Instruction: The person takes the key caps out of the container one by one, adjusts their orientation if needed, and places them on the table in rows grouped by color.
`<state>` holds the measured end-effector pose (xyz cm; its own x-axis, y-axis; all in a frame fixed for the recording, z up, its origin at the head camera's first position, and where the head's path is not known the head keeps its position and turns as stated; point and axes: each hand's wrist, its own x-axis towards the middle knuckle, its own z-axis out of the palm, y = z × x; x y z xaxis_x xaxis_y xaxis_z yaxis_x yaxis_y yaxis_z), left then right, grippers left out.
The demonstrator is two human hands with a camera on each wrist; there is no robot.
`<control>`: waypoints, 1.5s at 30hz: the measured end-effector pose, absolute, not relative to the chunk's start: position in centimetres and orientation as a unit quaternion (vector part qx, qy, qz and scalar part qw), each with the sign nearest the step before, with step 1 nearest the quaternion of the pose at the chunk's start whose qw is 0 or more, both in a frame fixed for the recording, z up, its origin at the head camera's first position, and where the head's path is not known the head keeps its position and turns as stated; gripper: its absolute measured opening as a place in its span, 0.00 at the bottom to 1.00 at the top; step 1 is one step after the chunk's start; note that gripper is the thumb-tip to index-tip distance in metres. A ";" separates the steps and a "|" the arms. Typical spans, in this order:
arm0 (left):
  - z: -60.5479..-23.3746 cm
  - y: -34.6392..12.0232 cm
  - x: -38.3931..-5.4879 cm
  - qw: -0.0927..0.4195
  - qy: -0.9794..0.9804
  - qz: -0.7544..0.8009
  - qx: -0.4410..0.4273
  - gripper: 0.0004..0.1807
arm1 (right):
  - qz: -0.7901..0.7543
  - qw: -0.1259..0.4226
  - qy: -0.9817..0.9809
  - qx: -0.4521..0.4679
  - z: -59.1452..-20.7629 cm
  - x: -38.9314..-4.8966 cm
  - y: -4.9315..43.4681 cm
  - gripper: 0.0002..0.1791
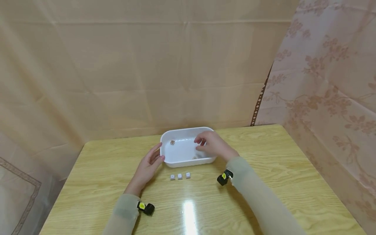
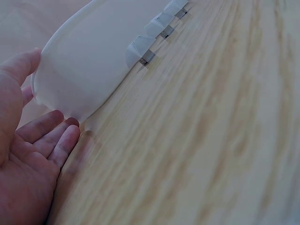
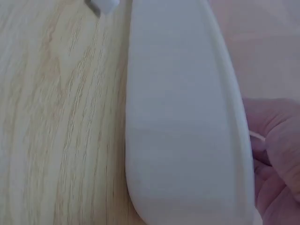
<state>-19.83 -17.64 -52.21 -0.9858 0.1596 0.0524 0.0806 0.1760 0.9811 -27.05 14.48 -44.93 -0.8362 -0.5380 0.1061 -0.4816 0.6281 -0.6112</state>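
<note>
A white rectangular tub (image 1: 188,162) with rounded corners stands near the back of the table. My left hand (image 1: 148,168) is at its left end, fingers spread, with fingertips at the rim and wall; in the left wrist view the thumb and fingers of this hand (image 2: 33,159) lie around the tub's end (image 2: 79,61). Over the tub's right half, my right hand (image 1: 213,143) reaches inside, fingers loosely bent and thumb apart from them. The wall hides much of this hand (image 3: 276,150) in the right wrist view. A small brown square piece (image 1: 172,142) lies inside, at the left.
Three small white keycap-like pieces stand in a row before the tub: a left one (image 1: 172,177), a middle one (image 1: 180,176) and a right one (image 1: 188,175). The wooden table (image 1: 105,176) meets a beige curtain (image 1: 147,81) behind and a flowered curtain (image 1: 329,81) on the right.
</note>
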 end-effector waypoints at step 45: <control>-52.0 -17.7 -20.1 0.038 0.764 0.640 0.075 0.34 | -0.318 0.058 0.912 -0.251 -47.4 -28.5 12.3 0.09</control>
<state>-20.06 -17.68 -52.02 -0.9858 0.1632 0.0392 0.0671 0.1694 0.9833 -28.53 12.29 -47.39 -0.8669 -0.4954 0.0546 -0.4222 0.6717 -0.6088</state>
